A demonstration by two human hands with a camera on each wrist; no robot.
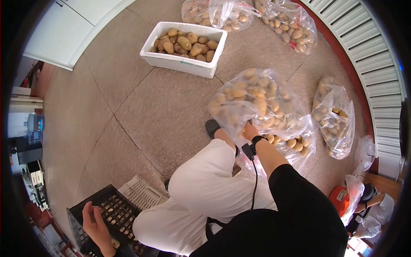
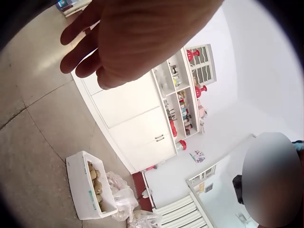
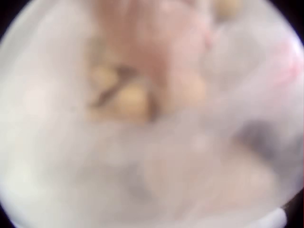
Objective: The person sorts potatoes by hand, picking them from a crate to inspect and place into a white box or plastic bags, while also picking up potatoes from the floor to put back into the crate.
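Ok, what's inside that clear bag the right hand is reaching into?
The clear bag holds many yellow-brown potatoes. The right hand is in its mouth; its fingers are hidden by plastic, so whether they hold a potato cannot be seen.

Open floor [image 1: 141, 111] betw the white box [image 1: 180, 63] of potatoes and the black crate [image 1: 112, 210]: wide passage there. Right side crowded w/ potato bags: big bag [image 1: 257, 100] just ahead of the knee [image 1: 214, 154], smaller bag [image 1: 334, 124] beside it near the white shutter [image 1: 376, 64], two more bags [image 1: 295, 25] behind the box. Right hand [image 1: 249, 132] is hemmed in by plastic of the big bag. Left hand [image 1: 95, 222] has free air over the crate
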